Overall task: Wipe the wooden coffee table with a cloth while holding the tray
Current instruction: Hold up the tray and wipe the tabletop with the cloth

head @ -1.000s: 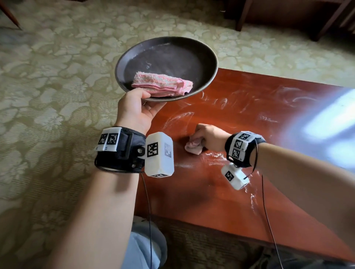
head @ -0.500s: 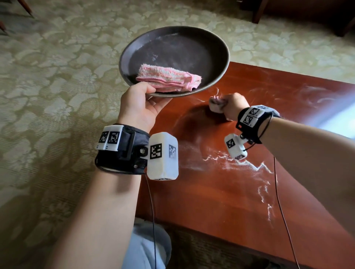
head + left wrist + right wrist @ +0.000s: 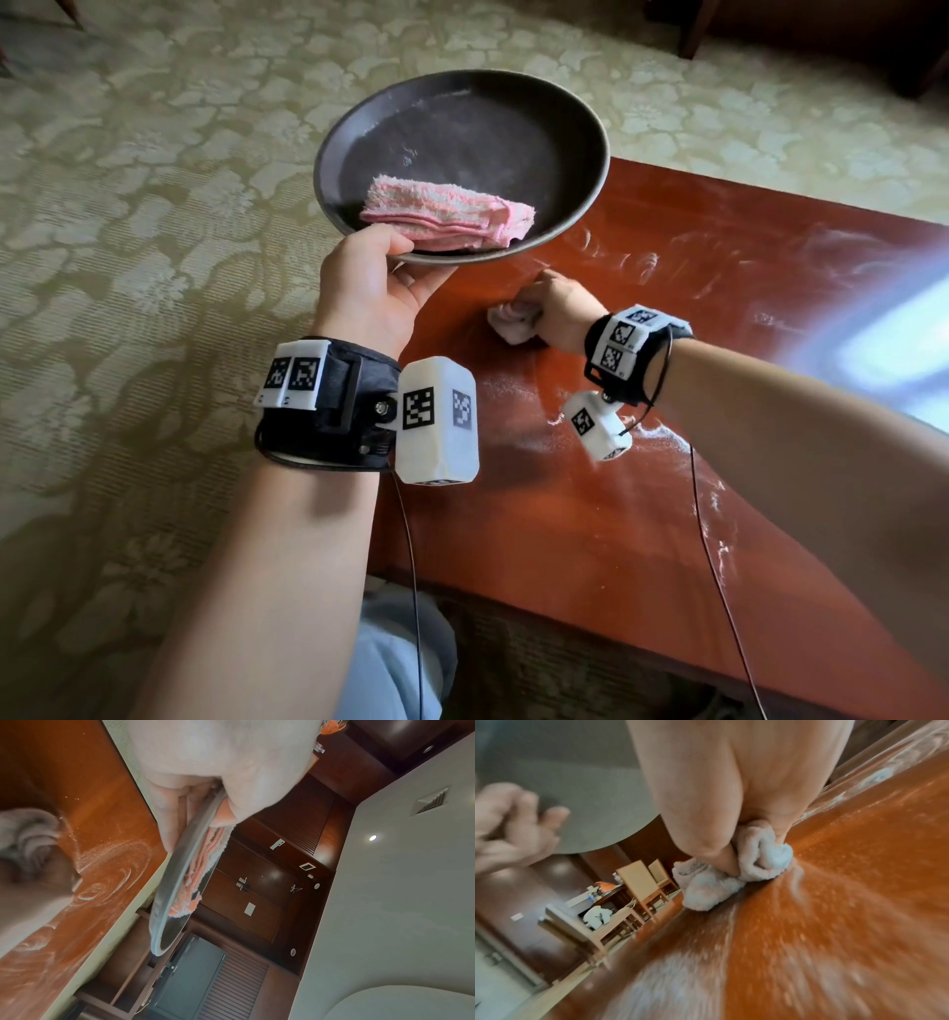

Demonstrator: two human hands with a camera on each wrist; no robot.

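Since the frame half a sec ago the right hand has pulled back toward the person along the coffee table, away from the far edge under the tray, taking the cloth w/ it; a full sec ago it was nearer still, so it's going back & forth. The tray has barely shifted.

Right hand: fingers curled tight round the bunched-up whitish cloth, which sticks out on the side toward the tray and is pressed down on the table top. From the right wrist view the cloth bulges out either side of a finger and touches the wood; that view is motion-blurred.

Left hand: holds the round dark tray by its near rim, thumb on top of the edge, fingers spread under it. Tray is up off the table, roughly level, hanging partly over the table's far left corner and partly over the carpet. A folded pink towel lies in the tray on the near side, just beside the thumb. Left wrist view shows the rim edge-on w/ the towel on it.

White powdery streaks and swirls cover much of the table, incl. a trail near the right wrist and smears beyond the cloth
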